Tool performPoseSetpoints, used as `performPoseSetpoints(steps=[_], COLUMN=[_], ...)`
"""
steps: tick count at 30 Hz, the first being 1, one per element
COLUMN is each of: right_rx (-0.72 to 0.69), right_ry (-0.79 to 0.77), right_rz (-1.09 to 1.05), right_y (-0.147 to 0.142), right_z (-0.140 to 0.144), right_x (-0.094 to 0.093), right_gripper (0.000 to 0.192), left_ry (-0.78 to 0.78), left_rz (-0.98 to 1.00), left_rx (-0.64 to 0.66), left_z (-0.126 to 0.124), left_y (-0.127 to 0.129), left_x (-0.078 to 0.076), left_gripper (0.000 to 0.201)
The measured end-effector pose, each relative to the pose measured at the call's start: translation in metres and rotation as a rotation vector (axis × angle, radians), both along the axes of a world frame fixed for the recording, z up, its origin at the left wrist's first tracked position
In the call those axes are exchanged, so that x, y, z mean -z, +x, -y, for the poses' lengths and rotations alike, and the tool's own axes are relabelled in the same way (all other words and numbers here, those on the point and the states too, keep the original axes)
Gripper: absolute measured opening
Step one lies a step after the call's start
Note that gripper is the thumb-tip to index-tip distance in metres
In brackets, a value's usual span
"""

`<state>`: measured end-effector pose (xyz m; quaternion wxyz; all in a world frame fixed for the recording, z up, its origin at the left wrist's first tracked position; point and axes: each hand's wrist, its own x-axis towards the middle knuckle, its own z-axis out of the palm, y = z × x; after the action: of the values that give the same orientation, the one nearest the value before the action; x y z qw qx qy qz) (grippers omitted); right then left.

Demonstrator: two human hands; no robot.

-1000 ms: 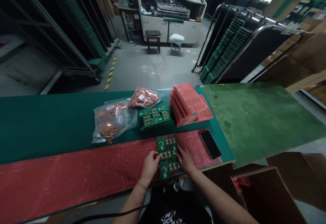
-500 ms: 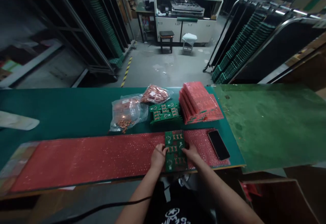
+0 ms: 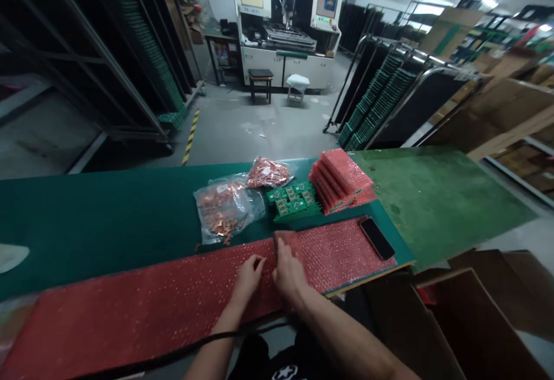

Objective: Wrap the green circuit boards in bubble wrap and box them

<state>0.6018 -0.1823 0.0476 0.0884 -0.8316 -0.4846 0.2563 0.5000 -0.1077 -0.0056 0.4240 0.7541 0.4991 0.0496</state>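
A long strip of red bubble wrap (image 3: 142,305) lies along the near edge of the green table (image 3: 95,218). A flap of the wrap (image 3: 289,240) is folded over where the green circuit board lay, and the board is hidden. My right hand (image 3: 288,273) presses flat on that fold, fingertips at its left edge. My left hand (image 3: 249,276) rests just to the left on the wrap, fingers spread, holding nothing. Behind them lie a stack of green circuit boards (image 3: 294,200), a pile of red-wrapped packs (image 3: 341,179) and two clear bags of copper parts (image 3: 225,210) (image 3: 268,172).
A black phone (image 3: 377,239) lies on the wrap's right end. A lighter green board (image 3: 433,195) adjoins the table on the right, with brown cardboard boxes (image 3: 467,316) below. Across the aisle stand racks of boards (image 3: 376,103), two stools (image 3: 260,77) and a machine (image 3: 294,22).
The green circuit board between my hands is now covered by a folded flap of bubble wrap. Both hands have moved slightly left and lie on top of the wrap.
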Motion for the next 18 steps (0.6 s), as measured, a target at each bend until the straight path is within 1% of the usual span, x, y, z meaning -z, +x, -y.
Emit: performPoseSetpoints(steps=[2,3,5,6,7,8,10,12,13,14,15,17,18], right_rx=[-0.023,-0.024,-0.011,0.002,0.05,0.135,0.372,0.613,0.705,0.792,0.878,1.028,1.085], right_ry=[-0.082,-0.11,-0.125,-0.097,-0.036,0.042,0.201,0.295,0.311,0.318,0.317,0.289,0.273], right_rz=[0.065,0.07,0.013,-0.054,-0.155,-0.268,-0.442,-0.491,-0.481,-0.482,-0.502,-0.575,-0.618], right_y=[-0.023,-0.031,-0.04,-0.04,-0.037,-0.031,-0.008,0.026,0.045,0.063,0.08,0.106,0.115], right_z=[-0.011,-0.014,-0.015,-0.015,-0.014,-0.015,-0.019,-0.031,-0.04,-0.05,-0.06,-0.079,-0.087], right_x=[0.012,0.019,0.033,0.038,0.042,0.045,0.046,0.043,0.04,0.038,0.037,0.036,0.036], right_gripper=[0.074,0.072,0.072,0.072,0.071,0.065,0.043,0.024,0.019,0.018,0.022,0.034,0.039], left_ry=[-0.046,-0.049,-0.027,-0.019,-0.014,-0.008,0.021,0.07,0.089,0.099,0.099,0.085,0.079], left_rz=[0.075,0.122,0.214,0.246,0.262,0.264,0.248,0.244,0.242,0.237,0.232,0.227,0.232], left_rx=[-0.045,-0.042,0.03,0.079,0.126,0.16,0.191,0.196,0.195,0.191,0.19,0.191,0.19], left_z=[-0.011,-0.013,-0.013,-0.01,-0.007,-0.003,0.004,0.008,0.008,0.008,0.008,0.006,0.006], left_y=[-0.022,-0.029,-0.036,-0.036,-0.036,-0.035,-0.034,-0.034,-0.034,-0.035,-0.036,-0.037,-0.037], left_x=[0.009,0.013,0.022,0.026,0.03,0.033,0.038,0.043,0.045,0.046,0.048,0.05,0.051], left_gripper=[0.02,0.021,0.026,0.03,0.032,0.035,0.038,0.04,0.04,0.04,0.04,0.041,0.041])
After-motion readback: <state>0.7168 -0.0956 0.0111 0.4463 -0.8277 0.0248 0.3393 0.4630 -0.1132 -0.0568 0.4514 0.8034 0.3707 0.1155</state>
